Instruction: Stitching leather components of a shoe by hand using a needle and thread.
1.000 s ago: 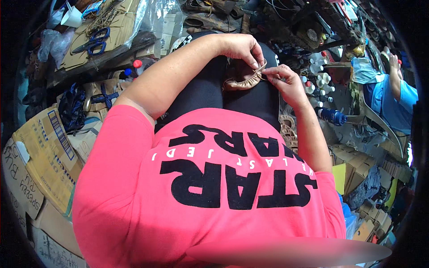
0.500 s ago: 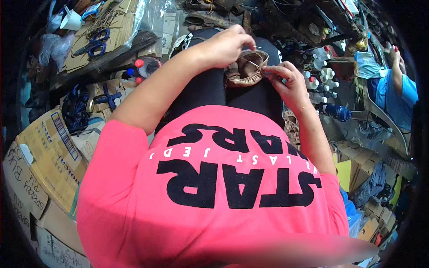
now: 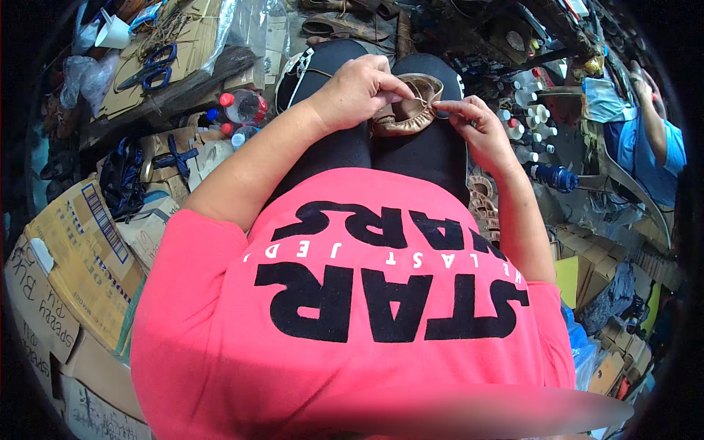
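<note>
A tan-brown shoe upper (image 3: 415, 126) with a gathered edge rests on my lap, its opening facing up. My left hand (image 3: 361, 92) reaches over its left side, with thumb and forefinger pinched at the opening. A thin pale strand (image 3: 420, 98) runs there from those fingertips towards the far right rim; whether it is thread or a needle is too fine to tell. On the right my right hand (image 3: 478, 130) pinches at the shoe upper's rim, its other fingers curled. The exact contact under the fingertips is partly hidden.
Blue-handled scissors (image 3: 158, 70) lie on cardboard at the far left. Plastic bottles (image 3: 242, 108) stand left of my legs, and several more bottles (image 3: 534, 117) at the right. Cardboard boxes (image 3: 81, 253) crowd the near left. Another person in a blue shirt (image 3: 645, 150) sits at the far right.
My left hand has come down and nearer, from above the far rim to the shoe upper's opening. My right hand stays at the right rim, with its fingers slightly shifted.
</note>
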Demonstrator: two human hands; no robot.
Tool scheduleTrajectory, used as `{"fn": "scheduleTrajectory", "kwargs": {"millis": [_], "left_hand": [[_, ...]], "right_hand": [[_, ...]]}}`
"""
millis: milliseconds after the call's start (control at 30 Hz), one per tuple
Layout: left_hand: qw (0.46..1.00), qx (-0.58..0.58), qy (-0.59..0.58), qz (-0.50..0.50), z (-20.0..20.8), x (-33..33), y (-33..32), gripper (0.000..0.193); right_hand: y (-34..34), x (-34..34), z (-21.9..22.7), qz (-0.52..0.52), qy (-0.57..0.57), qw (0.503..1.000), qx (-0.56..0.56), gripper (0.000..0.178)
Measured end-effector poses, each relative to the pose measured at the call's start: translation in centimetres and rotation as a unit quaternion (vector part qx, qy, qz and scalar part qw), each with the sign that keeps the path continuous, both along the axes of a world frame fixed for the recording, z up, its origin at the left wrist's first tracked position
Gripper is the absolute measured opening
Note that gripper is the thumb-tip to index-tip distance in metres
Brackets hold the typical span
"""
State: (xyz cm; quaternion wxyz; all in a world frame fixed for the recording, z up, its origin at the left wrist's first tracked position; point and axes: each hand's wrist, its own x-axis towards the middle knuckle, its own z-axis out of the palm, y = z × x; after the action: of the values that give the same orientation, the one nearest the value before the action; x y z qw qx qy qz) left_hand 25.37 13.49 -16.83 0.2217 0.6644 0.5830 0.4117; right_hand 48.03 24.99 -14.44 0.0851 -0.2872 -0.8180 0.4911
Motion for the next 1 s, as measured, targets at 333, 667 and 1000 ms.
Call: {"fn": "scheduleTrajectory", "kwargs": {"millis": [333, 667, 1000], "left_hand": [[0.980, -0.011, 0.194, 0.044, 0.1, 0.4, -1.4, 0.018], [0.967, 0.022, 0.247, 0.058, 0.4, 0.8, -1.9, 0.015], [0.974, 0.017, 0.216, 0.060, 0.2, 1.4, -1.2, 0.018]], "right_hand": [[-3.9, 0.1, 0.7, 0.011, -0.089, 0.922, 0.376, 0.039], [-4.0, 0.2, 0.5, -0.009, -0.092, 0.941, 0.326, 0.035], [-3.0, 0.5, 0.0, -0.019, -0.063, 0.966, 0.252, 0.033]]}}
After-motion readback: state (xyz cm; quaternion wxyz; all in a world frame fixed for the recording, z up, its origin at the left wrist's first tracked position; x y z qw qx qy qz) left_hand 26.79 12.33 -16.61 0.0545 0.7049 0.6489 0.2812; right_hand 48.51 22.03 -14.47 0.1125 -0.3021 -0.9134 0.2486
